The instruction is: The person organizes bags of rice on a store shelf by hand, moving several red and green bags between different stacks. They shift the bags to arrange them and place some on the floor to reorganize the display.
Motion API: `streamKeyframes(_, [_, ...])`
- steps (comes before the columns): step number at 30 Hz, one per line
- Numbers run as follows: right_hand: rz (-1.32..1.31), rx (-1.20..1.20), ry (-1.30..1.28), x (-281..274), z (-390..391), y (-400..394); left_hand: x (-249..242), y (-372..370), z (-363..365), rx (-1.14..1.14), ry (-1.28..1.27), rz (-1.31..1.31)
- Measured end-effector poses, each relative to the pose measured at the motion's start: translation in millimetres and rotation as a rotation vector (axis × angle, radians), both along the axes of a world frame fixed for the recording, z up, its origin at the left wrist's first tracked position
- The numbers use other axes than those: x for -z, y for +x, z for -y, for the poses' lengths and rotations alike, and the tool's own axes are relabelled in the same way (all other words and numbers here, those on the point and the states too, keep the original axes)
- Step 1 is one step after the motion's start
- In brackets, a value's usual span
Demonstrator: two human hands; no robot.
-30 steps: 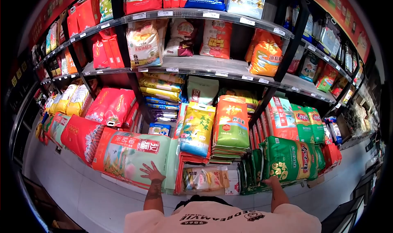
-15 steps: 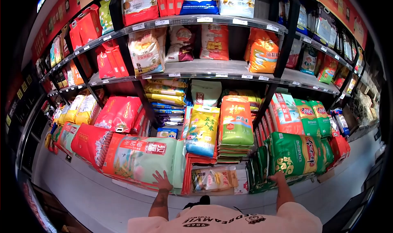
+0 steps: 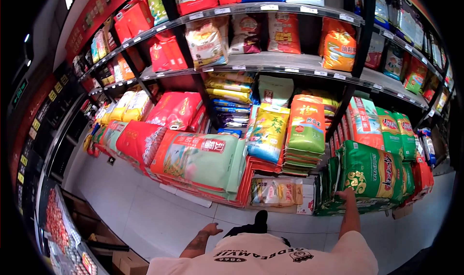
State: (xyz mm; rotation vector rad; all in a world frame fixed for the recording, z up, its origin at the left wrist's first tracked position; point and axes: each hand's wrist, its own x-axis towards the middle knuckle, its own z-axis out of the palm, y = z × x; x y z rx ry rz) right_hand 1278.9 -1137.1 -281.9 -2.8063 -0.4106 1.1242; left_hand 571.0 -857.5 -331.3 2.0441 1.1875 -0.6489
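Observation:
My right hand [image 3: 346, 194] is at the lower front edge of a large green rice bag [image 3: 372, 171], which tops a stack. A finger or thumb points left; the other fingers are hard to make out, and I see nothing held. My left hand [image 3: 211, 229] hangs over the floor, apart from the bags, with fingers stretched out to the right and nothing in them. The pale green and red rice bag [image 3: 200, 159] lies on the stack ahead of it. Between the stacks, a low clear-and-tan package [image 3: 275, 192] lies near the floor.
A yellow and blue rice bag [image 3: 268, 132] and an orange and green bag stack [image 3: 305, 130] stand at the middle. Red bags [image 3: 140, 142] lie to the left. Above runs a shelf [image 3: 270, 60] with more bags. A cardboard box [image 3: 129, 263] and a produce display [image 3: 60, 222] are at lower left.
My left hand has come off the pale green and red bag and drawn back over the floor. The view has turned left and down. My right hand stays by the green bag.

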Motion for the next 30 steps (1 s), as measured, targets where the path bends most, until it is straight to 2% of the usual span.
streamKeyframes(2, [-0.033, 0.035, 0.036, -13.6, -4.7, -8.4, 2.0, -38.3, 37.0, -0.035, -0.077, -0.095])
streamKeyframes(4, [-0.099, 0.171, 0.099, -70.5, -10.6, -45.6, 1.0, -72.4, 67.4, -0.078, -0.147, -0.164])
streamKeyframes(5, [0.093, 0.232, 0.11, -52.7, -6.9, -47.6, 2.8, -87.9, 80.1, -0.104, -0.155, -0.188])
streamKeyframes(8, [0.323, 0.075, 0.3, -35.0, 13.8, -65.0, 6.7, -122.1, 108.0, -0.181, -0.171, -0.222])
streamKeyframes(9, [0.418, 0.091, 0.342, -32.4, 16.9, -82.5, 6.0, -128.5, 114.0, -0.207, -0.171, -0.215])
streamKeyframes(10, [0.265, 0.1, 0.356, -24.5, 17.5, -90.8, 6.2, -133.4, 120.1, -0.233, -0.172, -0.206])
streamKeyframes(11, [0.113, 0.109, 0.366, 7.1, 19.0, -98.0, 9.6, -136.4, 123.4, -0.262, -0.142, -0.186])
streamKeyframes(14, [-0.191, -0.427, 0.157, 104.4, 39.0, -189.3, 21.2, -135.1, 128.2, -0.324, -0.077, -0.101])
streamKeyframes(15, [-0.429, 0.064, 0.293, 161.0, 51.6, -234.3, 21.9, -130.3, 129.1, -0.335, -0.063, -0.078])
streamKeyframes(16, [-0.51, 0.032, 0.149, 143.8, 46.1, -284.4, 33.8, -129.4, 122.4, -0.154, -0.086, -0.219])
streamKeyframes(17, [-0.593, -0.016, 0.004, 113.3, 36.9, -340.1, 35.2, -132.7, 124.6, -0.18, -0.064, -0.179])
streamKeyframes(19, [-0.629, -0.584, 0.203, 192.3, 53.4, -363.2, 34.0, -139.6, 123.9, -0.205, -0.073, -0.148])
streamKeyframes(21, [-0.59, -0.834, 0.25, 144.7, 33.3, -363.2, 29.0, -157.8, 114.9, -0.199, -0.13, -0.17])
streamKeyframes(23, [-0.643, -0.166, 0.051, 110.6, 6.3, -371.1, 25.0, -174.7, 108.8, -0.172, -0.121, -0.189])
streamKeyframes(25, [-0.476, -0.232, 0.0, 102.5, -16.5, -328.4, 26.2, -184.5, 103.6, -0.193, -0.099, -0.163])
streamKeyframes(28, [-0.192, -0.043, 0.133, 75.8, -54.5, -281.2, 31.8, -206.0, 94.0, -0.291, -0.078, -0.094])
streamKeyframes(30, [-0.106, 0.059, 0.372, 65.8, -81.2, -268.8, 33.4, -219.8, 83.1, -0.263, -0.074, -0.043])
